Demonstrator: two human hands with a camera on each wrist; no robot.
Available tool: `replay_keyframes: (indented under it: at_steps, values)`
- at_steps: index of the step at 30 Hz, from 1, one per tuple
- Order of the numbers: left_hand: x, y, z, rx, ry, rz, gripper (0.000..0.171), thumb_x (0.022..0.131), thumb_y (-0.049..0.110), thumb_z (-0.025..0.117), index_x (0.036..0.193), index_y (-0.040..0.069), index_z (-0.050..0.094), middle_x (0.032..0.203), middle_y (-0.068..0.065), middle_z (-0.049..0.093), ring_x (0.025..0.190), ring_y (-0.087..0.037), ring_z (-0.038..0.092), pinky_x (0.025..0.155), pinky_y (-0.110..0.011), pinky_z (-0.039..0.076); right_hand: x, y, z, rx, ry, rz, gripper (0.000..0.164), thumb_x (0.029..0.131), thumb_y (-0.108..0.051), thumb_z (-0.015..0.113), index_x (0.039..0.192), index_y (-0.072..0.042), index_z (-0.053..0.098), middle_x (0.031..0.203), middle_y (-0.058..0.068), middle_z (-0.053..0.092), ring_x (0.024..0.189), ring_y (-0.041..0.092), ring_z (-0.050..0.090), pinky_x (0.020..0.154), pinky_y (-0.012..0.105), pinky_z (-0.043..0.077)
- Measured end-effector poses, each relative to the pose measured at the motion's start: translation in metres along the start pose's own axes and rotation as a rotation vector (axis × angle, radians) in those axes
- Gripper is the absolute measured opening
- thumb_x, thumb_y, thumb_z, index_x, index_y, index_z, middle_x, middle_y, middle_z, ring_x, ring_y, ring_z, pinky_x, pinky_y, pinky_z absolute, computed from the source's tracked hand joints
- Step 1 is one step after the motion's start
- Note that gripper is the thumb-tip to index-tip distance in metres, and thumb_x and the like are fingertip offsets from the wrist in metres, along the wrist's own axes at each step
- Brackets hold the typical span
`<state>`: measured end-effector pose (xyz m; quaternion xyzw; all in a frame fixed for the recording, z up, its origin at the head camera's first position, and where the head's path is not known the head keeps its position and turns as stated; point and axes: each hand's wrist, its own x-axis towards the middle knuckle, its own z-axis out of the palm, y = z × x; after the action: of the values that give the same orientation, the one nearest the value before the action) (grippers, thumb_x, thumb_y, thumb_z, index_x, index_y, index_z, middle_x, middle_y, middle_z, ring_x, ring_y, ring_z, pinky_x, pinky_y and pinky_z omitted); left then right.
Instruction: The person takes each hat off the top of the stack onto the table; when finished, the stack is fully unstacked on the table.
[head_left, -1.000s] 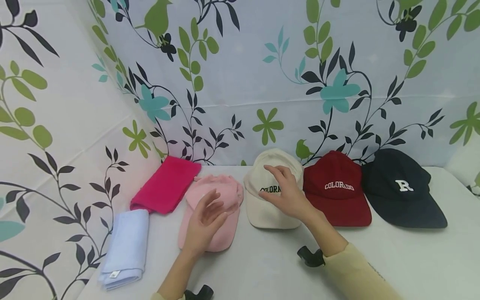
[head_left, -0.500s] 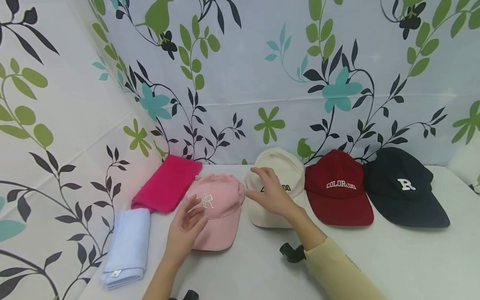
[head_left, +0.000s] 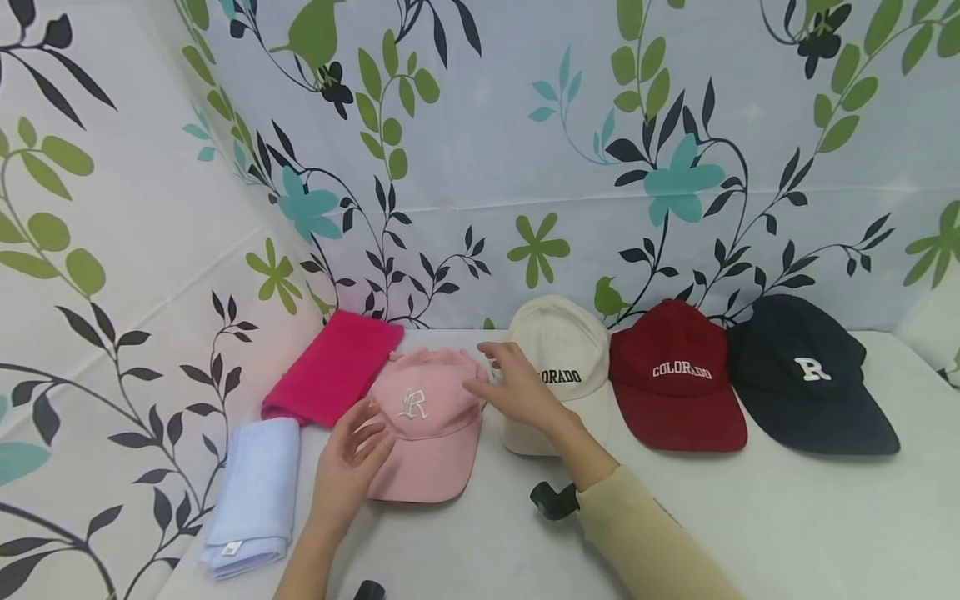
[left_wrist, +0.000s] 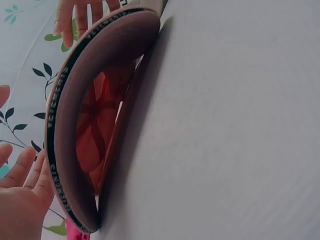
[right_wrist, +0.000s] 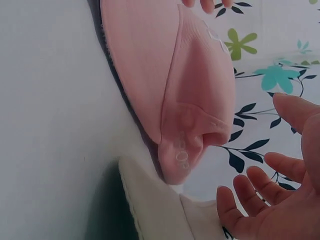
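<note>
A pink cap (head_left: 420, 454) with a white R on its front lies on the table between my hands. By its left side is my left hand (head_left: 348, 462), fingers relaxed and slightly bent; whether they touch the cap I cannot tell. My right hand (head_left: 525, 396) reaches across in front of the cream cap (head_left: 558, 333), its fingertips near the pink cap's right side and nothing in its grasp. In the left wrist view the pink cap's brim (left_wrist: 62, 125) and reddish underside face the camera. The right wrist view has the cap's strap end (right_wrist: 182, 155) beside my spread fingers (right_wrist: 247, 192).
Right of the cream cap sit a dark red cap (head_left: 675, 375) and a navy cap (head_left: 806, 375), close together in a row. On the left are a folded bright pink cloth (head_left: 337, 367) and a folded light blue towel (head_left: 255, 492). Patterned fabric (head_left: 465, 167) hangs behind the table.
Both hands have moved left: the left hand from in front of the pink cap to its left side, the right hand from over the cream cap to the pink cap's right side. The caps have stayed put.
</note>
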<state>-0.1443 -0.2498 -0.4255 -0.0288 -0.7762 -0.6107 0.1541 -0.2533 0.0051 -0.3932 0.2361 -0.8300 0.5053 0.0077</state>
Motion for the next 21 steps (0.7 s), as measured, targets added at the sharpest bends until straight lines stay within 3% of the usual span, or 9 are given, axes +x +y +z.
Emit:
replay_keyframes:
  at_steps: [9, 21]
  values:
    - [0.001, -0.006, -0.014, 0.087, -0.01, -0.036, 0.067, 0.094, 0.008, 0.072, 0.152, 0.004, 0.039, 0.143, -0.017, 0.049, 0.121, -0.027, 0.054, 0.092, -0.012, 0.046, 0.007, 0.005, 0.015, 0.037, -0.017, 0.022, 0.059, 0.095, -0.03, 0.07, 0.143, -0.001, 0.051, 0.13, 0.016, 0.053, 0.118, 0.031, 0.055, 0.096, 0.044, 0.049]
    - [0.002, -0.014, -0.021, 0.155, -0.027, -0.155, 0.068, 0.094, 0.012, 0.072, 0.152, 0.003, 0.037, 0.144, -0.019, 0.048, 0.125, -0.034, 0.052, 0.09, -0.008, 0.042, 0.008, 0.015, 0.022, 0.009, -0.065, 0.06, 0.061, 0.095, -0.031, 0.068, 0.141, 0.004, 0.05, 0.121, 0.014, 0.059, 0.113, 0.026, 0.057, 0.099, 0.041, 0.047]
